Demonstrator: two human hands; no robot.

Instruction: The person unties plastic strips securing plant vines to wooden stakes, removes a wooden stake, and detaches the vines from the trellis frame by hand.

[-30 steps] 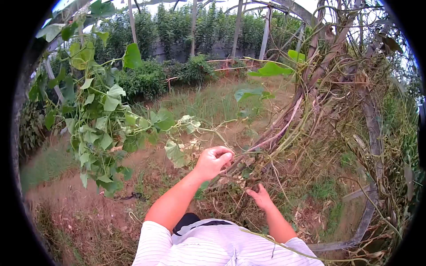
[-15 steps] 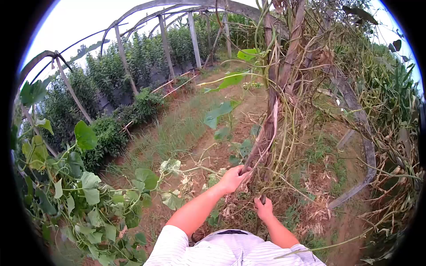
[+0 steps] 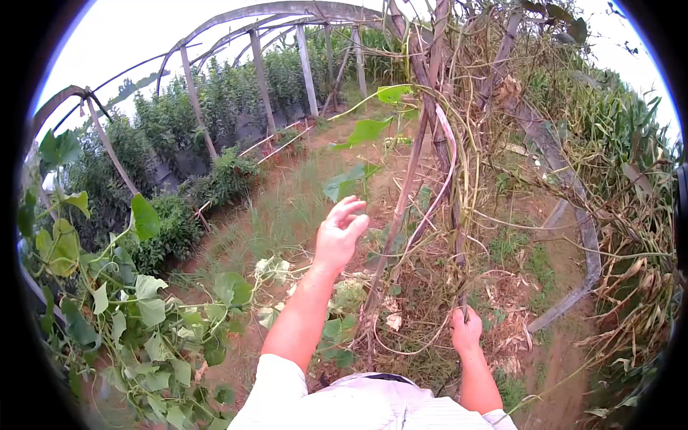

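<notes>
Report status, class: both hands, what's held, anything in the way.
Left hand raised, empty, fingers loosely curled. Right hand closed on brown stalk. Tangled vines around stalk, possibly in the way.

Outdoor veg plot / small farm, prob. under an arched tunnel-type frame (image 3: 301, 8), 11–12 o'clock, w/ upright posts (image 3: 307, 70) below it & open sky (image 3: 122, 43) showing thru. Dense bushy green rows (image 3: 229, 93) approx 11 o'clock. Tall corn-like plants (image 3: 616, 125), 2 o'clock. Broad-leaf climbing vines (image 3: 150, 308), 8 o'clock; tangled dry-ish stems (image 3: 469, 179), 1 o'clock. Ground = brown soil (image 3: 562, 365), seen approx 4 o'clock, w/ patchy grass (image 3: 283, 215) approx 11 o'clock, nearer than bushy rows.
</notes>
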